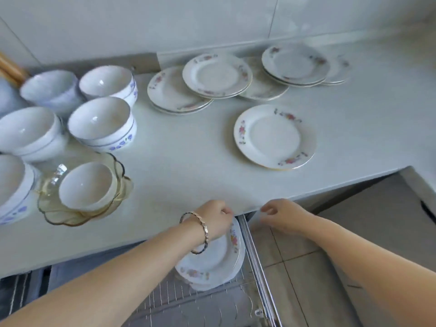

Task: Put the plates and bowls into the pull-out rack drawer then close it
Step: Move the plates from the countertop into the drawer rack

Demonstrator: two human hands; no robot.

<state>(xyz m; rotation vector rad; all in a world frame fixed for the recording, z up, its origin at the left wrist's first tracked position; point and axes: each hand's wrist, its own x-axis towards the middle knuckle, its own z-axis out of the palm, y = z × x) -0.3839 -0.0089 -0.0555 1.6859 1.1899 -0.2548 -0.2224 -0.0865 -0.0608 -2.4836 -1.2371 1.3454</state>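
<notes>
The wire pull-out rack drawer [256, 267] stands open below the countertop [188, 166]. Floral plates [212, 260] lean stacked in it. My left hand [215, 217], with a bracelet on the wrist, is at the counter's front edge and curls over the top rim of the front plate. My right hand [283, 214] hovers just to the right, fingers loosely curled and holding nothing. One floral plate [274, 136] lies alone on the counter. Plate stacks [217, 75] [296, 63] sit at the back. White bowls with blue trim [102, 123] [108, 82] [28, 133] stand at the left.
A scalloped amber glass dish [61, 218] with a small white bowl [85, 185] in it sits near the front left edge. Wooden handles [9, 67] show at the far left. A tiled floor [295, 267] lies right of the drawer rail.
</notes>
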